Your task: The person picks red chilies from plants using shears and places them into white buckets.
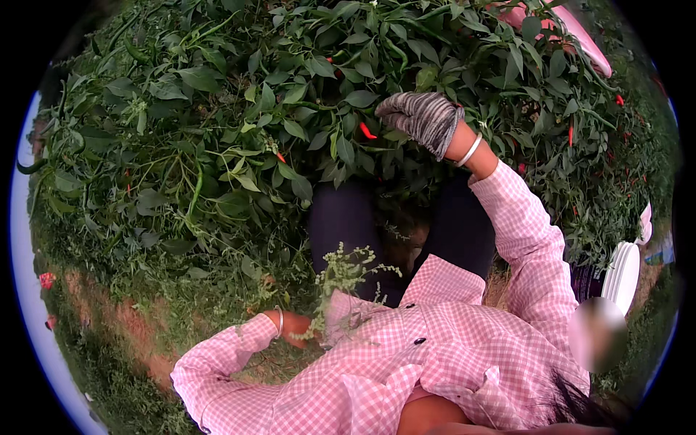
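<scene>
My right hand (pixel 421 120), in a grey striped knit glove, reaches into the leaves of a chili pepper plant (pixel 293 109). Its fingers are bent and their tips are lost among the leaves, so I cannot tell whether they grip anything. A red chili pepper (pixel 367 131) hangs just left of the fingertips. Green chilies hang around, one (pixel 197 187) to the left. My left hand (pixel 296 328), with a bangle at the wrist, is low beside my shirt's hem, partly hidden by a weed (pixel 345 277); its fingers are not clearly visible.
Dense pepper plants rise in front of my legs. A pink thing (pixel 582 41) lies among the leaves at the upper right. A dark bucket with a white rim (pixel 621 274) stands at the right. Bare soil (pixel 130 331) and weeds are at the lower left.
</scene>
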A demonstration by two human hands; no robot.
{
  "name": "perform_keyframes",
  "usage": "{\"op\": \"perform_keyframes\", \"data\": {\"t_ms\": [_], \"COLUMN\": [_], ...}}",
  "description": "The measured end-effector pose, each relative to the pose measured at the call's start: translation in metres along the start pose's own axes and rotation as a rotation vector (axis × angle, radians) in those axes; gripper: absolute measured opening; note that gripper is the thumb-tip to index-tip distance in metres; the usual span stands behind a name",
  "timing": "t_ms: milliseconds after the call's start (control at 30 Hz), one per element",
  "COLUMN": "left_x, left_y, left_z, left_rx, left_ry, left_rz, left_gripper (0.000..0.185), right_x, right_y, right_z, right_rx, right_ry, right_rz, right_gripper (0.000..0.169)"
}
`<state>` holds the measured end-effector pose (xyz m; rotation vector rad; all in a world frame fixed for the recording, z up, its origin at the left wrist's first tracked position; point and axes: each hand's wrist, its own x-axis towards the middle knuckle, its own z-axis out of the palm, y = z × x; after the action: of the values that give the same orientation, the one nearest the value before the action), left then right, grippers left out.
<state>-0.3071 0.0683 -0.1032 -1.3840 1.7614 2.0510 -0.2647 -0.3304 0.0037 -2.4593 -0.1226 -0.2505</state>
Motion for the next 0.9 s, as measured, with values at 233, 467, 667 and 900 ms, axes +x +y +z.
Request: {"op": "perform_keyframes", "data": {"t_ms": [233,467,667,900], "left_x": [-0.041,-0.010,0.010,0.001], "left_y": [0.042,0.011,-0.005,-0.004], "left_z": [-0.131,-0.249,-0.280,-0.295], "left_rx": [-0.273,0.021,0.172,0.169], "left_ry": [1.157,1.925,2.093,1.849], "left_rz": [0.125,0.142,-0.012,-0.069], "left_gripper": [0.021,0.019,0.014,0.015], "right_x": [0.019,0.038,0.028,0.039], "right_y": [0.015,0.052,0.045,0.053], "right_z": [0.075,0.090,0.068,0.085], "right_rx": [-0.581,0.222,0.411,0.412], "right_ry": [-0.157,0.114,0.048,0.298], "right_rz": [-0.114,0.083,0.051,0.156], "right_gripper": [0.035,0.037,0.029,0.021]}}
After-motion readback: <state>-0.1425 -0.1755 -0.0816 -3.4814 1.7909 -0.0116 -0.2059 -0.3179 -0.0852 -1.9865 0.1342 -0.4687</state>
